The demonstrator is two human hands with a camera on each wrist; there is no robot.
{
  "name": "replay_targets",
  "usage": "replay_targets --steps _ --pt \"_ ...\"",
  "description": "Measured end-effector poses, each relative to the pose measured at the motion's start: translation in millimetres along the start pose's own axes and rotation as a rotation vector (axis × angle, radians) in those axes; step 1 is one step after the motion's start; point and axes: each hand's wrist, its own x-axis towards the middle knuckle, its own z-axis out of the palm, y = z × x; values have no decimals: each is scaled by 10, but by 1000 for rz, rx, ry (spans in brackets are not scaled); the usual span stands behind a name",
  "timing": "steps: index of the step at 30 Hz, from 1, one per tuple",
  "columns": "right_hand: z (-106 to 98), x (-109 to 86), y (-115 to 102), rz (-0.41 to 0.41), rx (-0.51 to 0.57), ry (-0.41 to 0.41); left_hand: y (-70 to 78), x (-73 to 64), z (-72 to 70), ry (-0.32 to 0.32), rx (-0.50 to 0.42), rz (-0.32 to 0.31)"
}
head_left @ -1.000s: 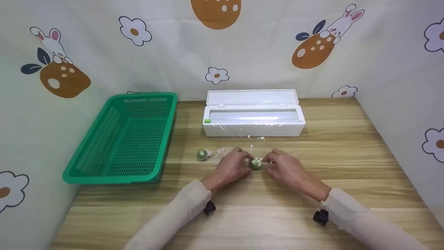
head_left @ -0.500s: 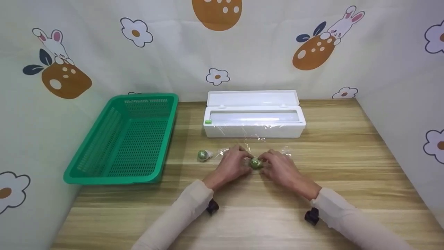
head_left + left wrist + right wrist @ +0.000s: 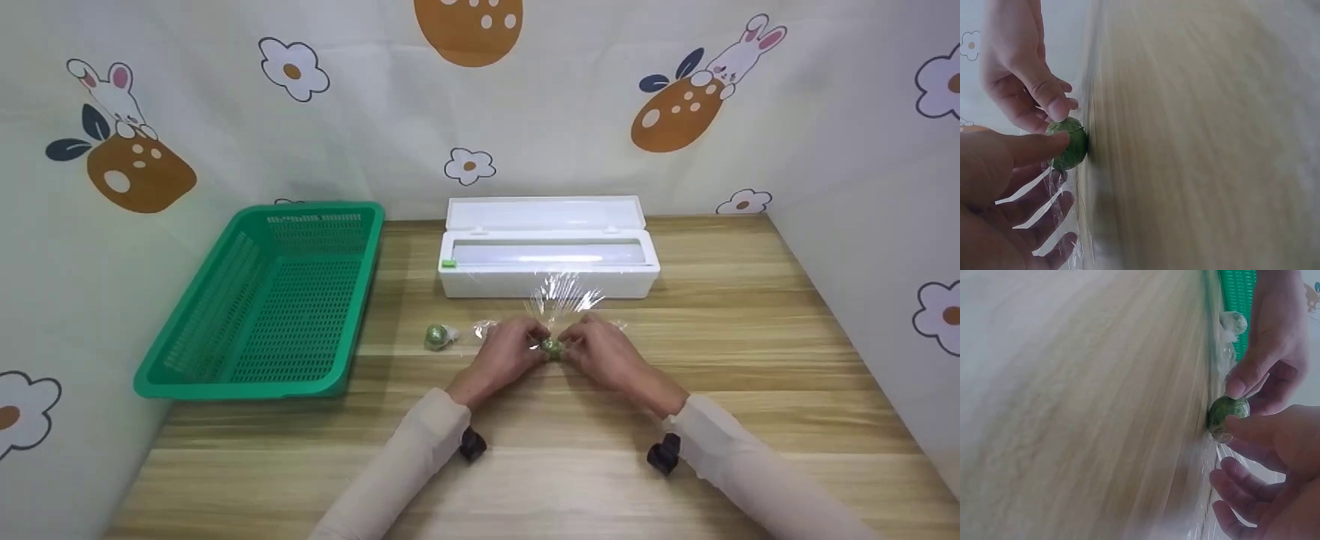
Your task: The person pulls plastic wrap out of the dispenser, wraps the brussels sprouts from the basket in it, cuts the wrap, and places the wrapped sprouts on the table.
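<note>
A small green ball (image 3: 553,349), glossy with clear film, sits on the wooden table between my hands. My left hand (image 3: 508,351) pinches it from the left, thumb on its near side in the left wrist view, where the ball (image 3: 1075,147) shows darker veins. From the right, my right hand (image 3: 606,355) pinches the same ball (image 3: 1227,410) between thumb and fingers. Gathered cling film (image 3: 562,294) fans out from it toward the back. The far side of the ball is hidden by fingers.
Behind the hands stands a white cling film dispenser (image 3: 551,283), lid raised, with a green slide cutter (image 3: 448,263). Left of the hands lies another green ball (image 3: 436,336) wrapped in film. A green plastic basket (image 3: 352,300) stands at the left. Patterned cloth surrounds the table.
My right hand has shifted left and both hands have drawn closer around the ball. The film behind it, flat before, is now bunched and fanned up in front of the dispenser.
</note>
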Motion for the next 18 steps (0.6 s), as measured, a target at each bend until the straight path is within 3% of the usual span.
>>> replay_targets --steps 8,13,18 --pt "0 95 -18 30 84 38 -28 84 -41 -63 -104 -59" --pt "-60 179 -6 57 154 -45 -34 133 -58 -96 -139 -117" --pt "-92 239 3 100 201 -106 -46 190 -74 -79 -183 -174"
